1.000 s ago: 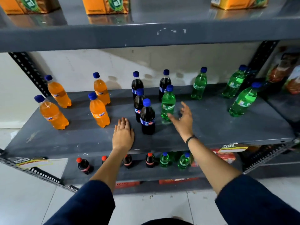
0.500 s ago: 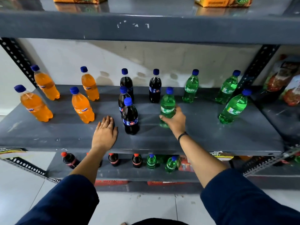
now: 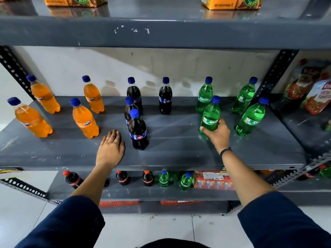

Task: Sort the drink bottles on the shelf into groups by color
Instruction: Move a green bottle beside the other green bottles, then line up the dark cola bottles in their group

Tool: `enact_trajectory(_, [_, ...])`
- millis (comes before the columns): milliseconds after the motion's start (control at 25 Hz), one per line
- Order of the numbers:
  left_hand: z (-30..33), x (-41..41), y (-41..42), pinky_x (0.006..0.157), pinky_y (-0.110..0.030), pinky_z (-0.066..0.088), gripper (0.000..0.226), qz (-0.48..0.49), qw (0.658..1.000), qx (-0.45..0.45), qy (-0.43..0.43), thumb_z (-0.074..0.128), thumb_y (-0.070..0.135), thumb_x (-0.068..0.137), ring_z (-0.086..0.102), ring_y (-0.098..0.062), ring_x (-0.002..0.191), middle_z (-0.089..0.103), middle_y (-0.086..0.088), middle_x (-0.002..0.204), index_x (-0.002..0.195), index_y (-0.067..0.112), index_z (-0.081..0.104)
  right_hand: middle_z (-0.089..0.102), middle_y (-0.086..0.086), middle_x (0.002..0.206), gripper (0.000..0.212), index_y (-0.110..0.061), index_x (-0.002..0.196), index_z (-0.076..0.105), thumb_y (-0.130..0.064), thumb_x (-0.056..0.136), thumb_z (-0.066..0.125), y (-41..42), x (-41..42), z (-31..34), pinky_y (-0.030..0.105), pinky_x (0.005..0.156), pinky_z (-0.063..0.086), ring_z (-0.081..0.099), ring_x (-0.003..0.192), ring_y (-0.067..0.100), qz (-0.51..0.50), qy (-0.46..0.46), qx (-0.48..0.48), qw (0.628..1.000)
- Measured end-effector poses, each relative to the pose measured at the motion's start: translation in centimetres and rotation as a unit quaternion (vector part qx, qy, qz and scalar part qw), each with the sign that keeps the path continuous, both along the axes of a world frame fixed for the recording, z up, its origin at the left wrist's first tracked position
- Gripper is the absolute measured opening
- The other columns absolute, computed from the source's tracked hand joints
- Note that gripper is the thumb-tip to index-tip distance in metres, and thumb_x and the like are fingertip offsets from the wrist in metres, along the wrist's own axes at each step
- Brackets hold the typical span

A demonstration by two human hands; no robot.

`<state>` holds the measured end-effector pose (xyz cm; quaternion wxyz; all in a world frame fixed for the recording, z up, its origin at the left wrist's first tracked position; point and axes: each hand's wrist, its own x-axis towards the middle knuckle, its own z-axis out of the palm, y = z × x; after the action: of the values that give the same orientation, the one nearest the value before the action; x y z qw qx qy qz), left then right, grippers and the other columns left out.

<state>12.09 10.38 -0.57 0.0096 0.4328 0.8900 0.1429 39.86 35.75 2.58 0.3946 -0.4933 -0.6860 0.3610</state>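
From my head camera, my right hand point(image 3: 217, 134) grips the green bottle point(image 3: 210, 116) right of frame centre, among the other green bottles point(image 3: 250, 119). I should set it down gently, clear of neighbours. It stands nearly upright, cap up. My left hand point(image 3: 111, 149) lies flat and empty on the shelf point(image 3: 179, 149).

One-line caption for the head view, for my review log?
Right hand grips a green Sprite bottle among three other green bottles; left hand rests flat on the shelf.

You see orange bottles point(image 3: 85, 120), dark cola bottles point(image 3: 138, 130) and green bottles point(image 3: 210, 117), all blue-capped, on a grey shelf point(image 3: 170, 145).
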Motion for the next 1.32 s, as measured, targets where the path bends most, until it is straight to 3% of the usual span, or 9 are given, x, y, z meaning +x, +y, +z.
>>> enact_trajectory(160, [0.1,0.1,-0.1,0.121,-0.040,0.012,0.052,0.000,1.000,-0.004,0.000,0.030,0.028,0.097,0.013,-0.028,0.145,0.021,-0.016,0.155,0.143,0.003,0.024,0.060,0.007,0.116,0.083,-0.009,0.132,0.043,-0.024,0.063,0.086,-2.2,0.4,-0.2,0.014,0.087,0.044,0.058,0.105,0.016,-0.029,0.107,-0.048,0.993])
enact_trajectory(320, [0.2,0.1,0.0,0.121,-0.039,0.011,0.053,0.002,1.000,-0.004,-0.002,0.029,0.028,0.097,0.012,-0.027,0.146,0.020,-0.015,0.156,0.143,0.004,0.024,0.060,0.018,0.101,0.060,-0.013,0.105,0.053,-0.038,0.061,0.085,-8.2,-1.6,-1.3,0.045,0.086,0.052,0.058,0.088,0.024,-0.142,0.186,-0.013,0.972])
enact_trajectory(400, [0.2,0.1,0.0,0.121,-0.039,0.011,0.053,0.004,1.000,-0.005,-0.003,0.029,0.029,0.097,0.012,-0.026,0.146,0.019,-0.014,0.156,0.144,0.004,0.023,0.060,0.010,0.099,0.054,-0.021,0.101,0.053,-0.042,0.061,0.083,-11.3,-4.3,-1.2,0.039,0.078,0.052,0.059,0.088,0.023,-0.042,0.168,-0.040,0.984])
enact_trajectory(480, [0.2,0.1,0.0,0.121,-0.039,0.011,0.053,0.005,1.000,-0.004,-0.005,0.029,0.029,0.097,0.012,-0.026,0.146,0.019,-0.014,0.156,0.144,0.004,0.022,0.058,0.001,0.112,0.068,-0.024,0.115,0.050,-0.047,0.060,0.082,-13.8,-7.4,-1.0,0.024,0.081,0.048,0.058,0.100,0.016,0.126,0.097,-0.079,0.984])
enact_trajectory(560, [0.2,0.1,-0.1,0.121,-0.039,0.011,0.053,0.003,1.000,-0.002,-0.004,0.029,0.028,0.097,0.012,-0.027,0.146,0.020,-0.015,0.156,0.143,0.004,0.023,0.053,-0.002,0.126,0.084,-0.023,0.128,0.043,-0.048,0.058,0.083,-15.4,-10.4,-0.7,0.026,0.093,0.045,0.052,0.113,0.012,0.248,0.025,-0.079,0.965])
enact_trajectory(640, [0.1,0.1,-0.1,0.121,-0.040,0.013,0.052,-0.001,1.000,0.002,-0.001,0.031,0.027,0.097,0.014,-0.028,0.145,0.021,-0.016,0.155,0.143,0.003,0.024,0.056,0.002,0.127,0.084,-0.022,0.127,0.042,-0.043,0.057,0.084,-15.8,-12.5,-0.4,0.034,0.096,0.047,0.053,0.116,0.017,0.275,0.000,-0.067,0.959])
enact_trajectory(920, [0.0,0.0,-0.1,0.120,-0.040,0.014,0.051,-0.002,1.000,0.020,0.000,0.033,0.024,0.097,0.017,-0.029,0.145,0.024,-0.017,0.154,0.142,0.002,0.027,0.071,0.005,0.106,0.059,-0.020,0.113,0.057,-0.030,0.060,0.083,-14.2,-13.0,-0.5,0.028,0.080,0.053,0.066,0.098,0.019,0.186,0.015,-0.016,0.982])
enact_trajectory(1080, [-0.1,0.0,0.0,0.121,-0.040,0.013,0.051,-0.001,1.000,0.024,0.003,0.032,0.025,0.097,0.015,-0.027,0.145,0.023,-0.016,0.154,0.142,0.003,0.027,0.073,0.006,0.100,0.051,-0.019,0.105,0.060,-0.029,0.061,0.083,-10.7,-11.7,0.0,0.014,0.069,0.041,0.067,0.093,0.019,0.108,0.045,-0.003,0.993])
enact_trajectory(1320, [-0.2,0.0,-0.1,0.121,-0.039,0.012,0.051,0.000,1.000,0.024,0.005,0.032,0.025,0.097,0.015,-0.027,0.145,0.023,-0.016,0.155,0.142,0.003,0.026,0.072,0.004,0.103,0.052,-0.018,0.106,0.056,-0.030,0.063,0.082,-8.6,-11.3,-0.7,0.022,0.073,0.047,0.066,0.096,0.020,0.119,0.010,-0.008,0.993])
